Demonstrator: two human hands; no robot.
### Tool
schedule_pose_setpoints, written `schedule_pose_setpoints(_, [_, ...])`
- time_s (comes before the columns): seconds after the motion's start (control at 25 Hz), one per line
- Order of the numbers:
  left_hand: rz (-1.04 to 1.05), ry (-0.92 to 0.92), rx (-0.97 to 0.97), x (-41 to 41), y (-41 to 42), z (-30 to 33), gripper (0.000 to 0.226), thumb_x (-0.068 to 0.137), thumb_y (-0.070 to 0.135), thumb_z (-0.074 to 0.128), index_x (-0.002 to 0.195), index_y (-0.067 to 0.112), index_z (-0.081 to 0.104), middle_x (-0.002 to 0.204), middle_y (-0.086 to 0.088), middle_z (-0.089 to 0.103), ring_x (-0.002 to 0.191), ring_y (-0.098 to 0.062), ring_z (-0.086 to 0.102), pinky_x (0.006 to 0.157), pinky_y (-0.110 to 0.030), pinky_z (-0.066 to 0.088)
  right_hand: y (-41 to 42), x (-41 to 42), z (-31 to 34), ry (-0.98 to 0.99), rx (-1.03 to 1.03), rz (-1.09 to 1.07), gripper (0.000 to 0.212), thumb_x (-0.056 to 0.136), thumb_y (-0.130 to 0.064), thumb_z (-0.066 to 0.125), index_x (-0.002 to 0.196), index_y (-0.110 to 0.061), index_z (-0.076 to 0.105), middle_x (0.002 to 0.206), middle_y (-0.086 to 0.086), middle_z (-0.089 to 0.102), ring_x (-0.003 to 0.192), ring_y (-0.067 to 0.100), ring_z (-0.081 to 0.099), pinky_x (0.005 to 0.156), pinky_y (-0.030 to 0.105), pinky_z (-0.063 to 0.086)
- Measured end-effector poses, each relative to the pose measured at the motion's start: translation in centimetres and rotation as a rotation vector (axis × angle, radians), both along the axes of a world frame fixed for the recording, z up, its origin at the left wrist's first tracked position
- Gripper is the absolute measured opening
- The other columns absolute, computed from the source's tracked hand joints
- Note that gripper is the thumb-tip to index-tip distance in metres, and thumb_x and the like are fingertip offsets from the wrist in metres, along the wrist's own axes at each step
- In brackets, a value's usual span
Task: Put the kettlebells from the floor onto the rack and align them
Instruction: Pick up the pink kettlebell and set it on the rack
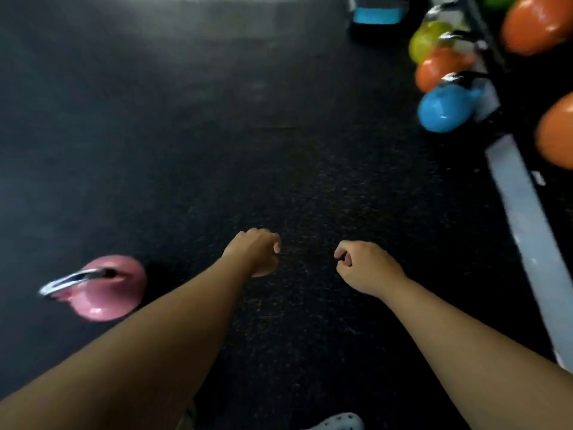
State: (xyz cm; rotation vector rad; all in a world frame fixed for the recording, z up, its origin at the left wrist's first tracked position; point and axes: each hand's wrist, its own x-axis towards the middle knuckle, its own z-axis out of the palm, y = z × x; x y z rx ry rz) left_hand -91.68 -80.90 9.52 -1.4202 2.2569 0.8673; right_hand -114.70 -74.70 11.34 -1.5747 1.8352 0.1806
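A pink kettlebell [107, 290] with a chrome handle sits on the dark floor at the lower left. My left hand [255, 252] hangs to its right, fingers curled shut, holding nothing. My right hand [366, 268] is level with it further right, also curled shut and empty. The rack [524, 212] runs along the right edge with a grey rail. On its lower shelf stand a blue kettlebell [443, 110], an orange kettlebell [437, 72] and a yellow kettlebell [426, 41]. Larger orange kettlebells [536, 23] sit on a higher shelf.
The black rubber floor [217, 119] stretches ahead between my hands and the rack. A blue and black step platform [376, 17] lies at the top, left of the rack. A white shoe [338, 423] shows at the bottom edge.
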Motion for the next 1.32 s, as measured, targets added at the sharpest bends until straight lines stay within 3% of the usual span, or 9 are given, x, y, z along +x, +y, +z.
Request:
schedule_pose_setpoints(0.2, [0.195, -0.06, 0.011, 21.5, -0.3, -2.0, 0.034, 0.083, 0.019, 0.051, 0.115, 0.028, 0.06, 0.124, -0.003, 0.058, 0.116, -0.027, 0.05, 0.087, -0.039, 0.038, -5.3, 21.5, -3.2, -0.048, 0.059, 0.221, 0.018, 0.092, -0.03, 0.055, 0.108, -0.028, 0.063, 0.091, -0.009, 0.059, 0.085, 0.014, 0.059, 0.069, 0.032, 0.047])
schedule_pose_setpoints(0.4, [0.483, -0.123, 0.038, 40.1, 1.3, -5.2, 0.04, 0.081, 0.025, 0.051, 0.12, 0.029, 0.059, 0.127, -0.006, 0.058, 0.115, -0.031, 0.054, 0.093, -0.043, 0.041, -8.6, 39.9, -6.4, -0.082, 0.057, 0.393, 0.02, 0.088, -0.03, 0.054, 0.106, -0.03, 0.064, 0.092, -0.011, 0.062, 0.087, 0.014, 0.06, 0.075, 0.036, 0.051])
schedule_pose_setpoints(0.6, [0.627, -0.216, -0.055, 52.3, 3.8, -11.6, 0.053, 0.075, 0.027, 0.06, 0.127, 0.02, 0.049, 0.125, -0.007, 0.051, 0.115, -0.03, 0.05, 0.091, -0.046, 0.043, -10.7, 53.8, -13.0, -0.1, 0.04, 0.545, 0.027, 0.083, -0.029, 0.06, 0.11, -0.028, 0.062, 0.107, 0.0, 0.065, 0.101, 0.025, 0.062, 0.085, 0.037, 0.05])
schedule_pose_setpoints(0.72, [0.638, -0.243, -0.138, 55.6, 3.3, -15.5, 0.063, 0.074, 0.029, 0.066, 0.131, 0.02, 0.043, 0.126, -0.007, 0.045, 0.115, -0.029, 0.046, 0.09, -0.047, 0.045, -11.5, 58.5, -17.7, -0.038, 0.005, 0.628, 0.054, 0.082, -0.031, 0.064, 0.133, -0.025, 0.046, 0.126, 0.009, 0.05, 0.117, 0.033, 0.05, 0.096, 0.047, 0.046])
schedule_pose_setpoints(0.8, [0.598, -0.238, -0.096, 56.6, 2.5, -18.2, 0.062, 0.076, 0.031, 0.069, 0.132, 0.022, 0.044, 0.128, -0.006, 0.043, 0.115, -0.028, 0.044, 0.091, -0.046, 0.046, -11.4, 60.5, -20.7, -0.031, 0.023, 0.653, 0.057, 0.084, -0.031, 0.063, 0.136, -0.022, 0.042, 0.128, 0.011, 0.047, 0.118, 0.034, 0.047, 0.096, 0.049, 0.045])
schedule_pose_setpoints(0.92, [0.521, -0.224, -0.041, 56.7, 0.8, -20.9, 0.04, 0.08, 0.039, 0.069, 0.114, 0.021, 0.059, 0.113, -0.005, 0.056, 0.102, -0.026, 0.053, 0.084, -0.043, 0.048, -10.8, 61.2, -24.3, -0.102, 0.021, 0.658, 0.036, 0.091, -0.034, 0.06, 0.121, -0.016, 0.053, 0.112, 0.008, 0.052, 0.109, 0.031, 0.047, 0.087, 0.041, 0.043])
schedule_pose_setpoints(1.04, [0.529, -0.125, 0.019, 56.6, -0.1, -21.5, 0.014, 0.08, 0.029, 0.071, 0.091, 0.022, 0.065, 0.086, -0.001, 0.062, 0.079, -0.023, 0.06, 0.065, -0.033, 0.044, -10.6, 60.7, -25.3, -0.184, -0.006, 0.611, 0.021, 0.089, -0.035, 0.067, 0.095, -0.017, 0.057, 0.093, 0.001, 0.055, 0.093, 0.025, 0.051, 0.075, 0.033, 0.038])
schedule_pose_setpoints(1.2, [0.347, -0.079, 0.057, 52.9, 0.0, -19.9, 0.007, 0.073, 0.023, 0.07, 0.077, 0.026, 0.065, 0.063, 0.006, 0.057, 0.055, -0.012, 0.053, 0.047, -0.024, 0.033, -9.5, 56.4, -24.0, -0.183, 0.012, 0.594, 0.015, 0.083, -0.028, 0.072, 0.086, -0.017, 0.063, 0.089, 0.007, 0.066, 0.079, 0.025, 0.059, 0.069, 0.034, 0.049])
schedule_pose_setpoints(1.32, [0.259, -0.037, 0.037, 47.6, -1.1, -17.7, 0.004, 0.067, 0.027, 0.066, 0.07, 0.025, 0.062, 0.058, 0.005, 0.057, 0.053, -0.014, 0.054, 0.044, -0.023, 0.032, -8.5, 51.1, -22.1, -0.227, -0.05, 0.442, 0.018, 0.076, -0.031, 0.074, 0.079, -0.014, 0.066, 0.072, 0.0, 0.061, 0.071, 0.022, 0.057, 0.065, 0.031, 0.047])
